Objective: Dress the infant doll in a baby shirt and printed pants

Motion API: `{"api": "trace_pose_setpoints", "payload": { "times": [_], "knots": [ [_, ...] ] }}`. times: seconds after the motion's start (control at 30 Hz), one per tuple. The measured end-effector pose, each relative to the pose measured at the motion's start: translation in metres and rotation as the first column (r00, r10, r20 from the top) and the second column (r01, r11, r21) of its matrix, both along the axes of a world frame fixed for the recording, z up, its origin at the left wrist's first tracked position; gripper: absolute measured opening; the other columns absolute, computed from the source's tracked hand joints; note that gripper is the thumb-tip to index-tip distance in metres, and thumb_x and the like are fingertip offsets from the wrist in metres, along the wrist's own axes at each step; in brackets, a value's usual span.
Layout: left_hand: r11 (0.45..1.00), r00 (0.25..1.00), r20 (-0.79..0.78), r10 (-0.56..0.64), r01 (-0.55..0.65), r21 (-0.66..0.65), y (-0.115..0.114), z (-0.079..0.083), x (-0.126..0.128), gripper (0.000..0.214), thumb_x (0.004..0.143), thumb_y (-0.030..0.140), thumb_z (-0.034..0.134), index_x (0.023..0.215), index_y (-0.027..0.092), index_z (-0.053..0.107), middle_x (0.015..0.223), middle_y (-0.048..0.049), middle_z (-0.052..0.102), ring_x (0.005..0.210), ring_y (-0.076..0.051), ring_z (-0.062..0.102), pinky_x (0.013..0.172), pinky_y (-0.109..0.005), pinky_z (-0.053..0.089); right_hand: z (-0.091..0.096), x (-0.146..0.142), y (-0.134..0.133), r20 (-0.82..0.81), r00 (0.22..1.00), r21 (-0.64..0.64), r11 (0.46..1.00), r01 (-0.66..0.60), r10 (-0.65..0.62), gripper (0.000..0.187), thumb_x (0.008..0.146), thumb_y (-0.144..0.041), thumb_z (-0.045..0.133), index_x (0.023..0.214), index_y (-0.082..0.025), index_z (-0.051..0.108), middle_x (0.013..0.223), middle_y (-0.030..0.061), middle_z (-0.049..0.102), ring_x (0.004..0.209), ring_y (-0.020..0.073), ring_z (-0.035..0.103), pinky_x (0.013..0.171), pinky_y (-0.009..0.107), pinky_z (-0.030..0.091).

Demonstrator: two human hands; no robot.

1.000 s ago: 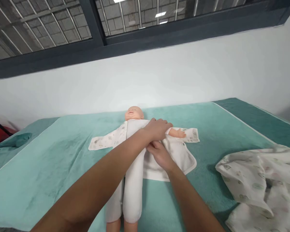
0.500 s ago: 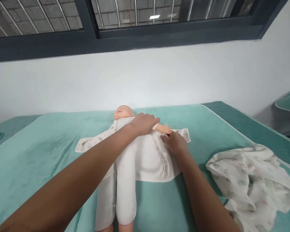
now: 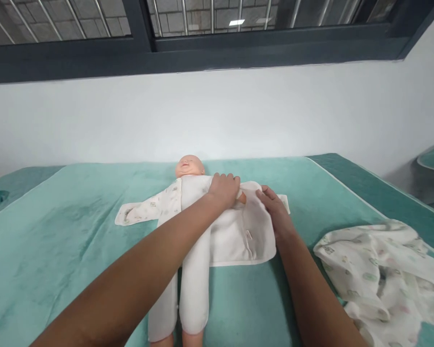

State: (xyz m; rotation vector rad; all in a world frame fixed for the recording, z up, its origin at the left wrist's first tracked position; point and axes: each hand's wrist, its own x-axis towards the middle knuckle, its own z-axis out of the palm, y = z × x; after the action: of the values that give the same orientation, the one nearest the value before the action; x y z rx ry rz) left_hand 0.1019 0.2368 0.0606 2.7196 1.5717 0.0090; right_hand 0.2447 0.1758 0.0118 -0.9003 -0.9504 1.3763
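A baby doll lies on its back, head toward the wall, in white clothing with white trousers. A printed sleeve of the baby shirt covers the arm on the left of the view. The shirt's other half lies spread, its white inside showing. My left hand is closed around the doll's other arm, of which a small part shows beyond my fingers. My right hand pinches the shirt's edge and holds it raised beside that arm, partly hiding the doll's hand.
A crumpled white printed cloth lies at the right on the green padded table. Behind the table rises a white wall below a dark-framed window with bars.
My right hand has lifted the shirt's edge up next to the doll's arm, so the doll's hand is now covered. My left hand stays on the arm. The view has shifted slightly.
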Motion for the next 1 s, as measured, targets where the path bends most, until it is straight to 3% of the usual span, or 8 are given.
{"api": "trace_pose_setpoints", "payload": {
  "times": [0.17,0.3,0.47,0.53,0.6,0.67,0.87,1.0],
  "knots": [
    [0.974,0.961,0.245,-0.128,0.169,-0.153,0.007,0.005,-0.009,0.024,0.077,0.026,0.061,0.101,0.022,0.064,0.112,-0.0048,0.069,0.098,-0.022,0.062,0.083,-0.032,0.047,0.002,-0.005,-0.009,0.0,0.95,0.075,0.947,-0.312,0.313,0.056,0.064,-0.031,0.081,0.116,-0.026,0.061,0.115,0.0043,0.067,0.097,0.0217,0.064,0.081,0.033,0.05],
    [0.965,0.901,0.409,-0.146,0.22,-0.14,0.014,0.019,-0.039,0.019,0.074,0.017,0.052,0.089,0.021,0.064,0.093,-0.0007,0.071,0.081,-0.017,0.063,0.069,-0.025,0.046,-0.001,-0.007,-0.014,0.009,0.885,0.093,0.881,-0.464,0.466,0.066,0.062,-0.027,0.083,0.124,-0.027,0.06,0.119,0.0053,0.065,0.098,0.0202,0.063,0.082,0.031,0.05],
    [0.991,0.778,0.625,-0.067,0.123,-0.046,0.012,0.022,-0.08,0.024,0.063,0.005,0.044,0.076,0.02,0.059,0.082,-0.0004,0.068,0.078,-0.016,0.06,0.067,-0.027,0.045,-0.009,-0.011,-0.015,0.098,0.646,0.082,0.641,-0.763,0.757,0.064,0.067,-0.022,0.082,0.127,-0.023,0.06,0.098,0.0038,0.067,0.087,0.0154,0.061,0.074,0.026,0.048],
    [1.0,0.778,0.628,0.002,0.008,-0.013,0.009,0.023,-0.094,0.022,0.064,0.004,0.043,0.07,0.02,0.056,0.084,-0.0011,0.067,0.08,-0.017,0.059,0.069,-0.028,0.045,-0.011,-0.011,-0.015,0.133,0.537,0.069,0.533,-0.843,0.833,0.065,0.069,-0.024,0.081,0.13,-0.022,0.059,0.104,0.0069,0.067,0.085,0.0159,0.061,0.072,0.027,0.048],
    [0.996,0.78,0.624,0.043,-0.086,0.038,0.006,0.025,-0.107,0.02,0.068,0.004,0.043,0.069,0.02,0.054,0.089,-0.0018,0.066,0.084,-0.018,0.059,0.072,-0.03,0.046,-0.01,-0.009,-0.014,0.161,0.488,0.068,0.484,-0.873,0.858,0.064,0.07,-0.026,0.08,0.131,-0.022,0.059,0.112,0.01,0.066,0.086,0.0172,0.061,0.074,0.03,0.048],
    [0.985,0.787,0.61,0.097,-0.164,0.056,0.001,0.025,-0.118,0.018,0.072,0.006,0.045,0.07,0.021,0.055,0.095,-0.0026,0.065,0.088,-0.019,0.06,0.075,-0.032,0.046,-0.01,-0.008,-0.013,0.17,0.519,0.085,0.513,-0.854,0.837,0.06,0.071,-0.031,0.08,0.128,-0.022,0.062,0.11,0.0101,0.067,0.082,0.0174,0.06,0.073,0.032,0.047],
    [0.958,0.768,0.63,0.115,-0.255,0.135,-0.04,0.004,-0.125,0.028,0.091,0.016,0.038,0.109,0.021,0.058,0.124,-0.0082,0.06,0.119,-0.022,0.053,0.099,-0.038,0.044,-0.007,-0.016,-0.012,0.234,0.832,0.057,0.847,-0.528,0.502,0.041,0.075,-0.046,0.075,0.105,-0.019,0.07,0.083,0.0043,0.063,0.066,0.0127,0.05,0.061,0.027,0.042],
    [0.973,0.754,0.644,0.127,-0.22,0.065,-0.082,-0.015,-0.119,0.039,0.097,0.036,0.039,0.13,0.02,0.053,0.151,-0.0093,0.043,0.142,-0.024,0.034,0.117,-0.044,0.028,-0.003,-0.025,-0.012,0.374,0.766,-0.015,0.83,-0.558,0.523,0.034,0.077,-0.047,0.072,0.09,-0.016,0.068,0.074,0.0004,0.058,0.065,0.0112,0.048,0.06,0.024,0.04]
  ]
}}
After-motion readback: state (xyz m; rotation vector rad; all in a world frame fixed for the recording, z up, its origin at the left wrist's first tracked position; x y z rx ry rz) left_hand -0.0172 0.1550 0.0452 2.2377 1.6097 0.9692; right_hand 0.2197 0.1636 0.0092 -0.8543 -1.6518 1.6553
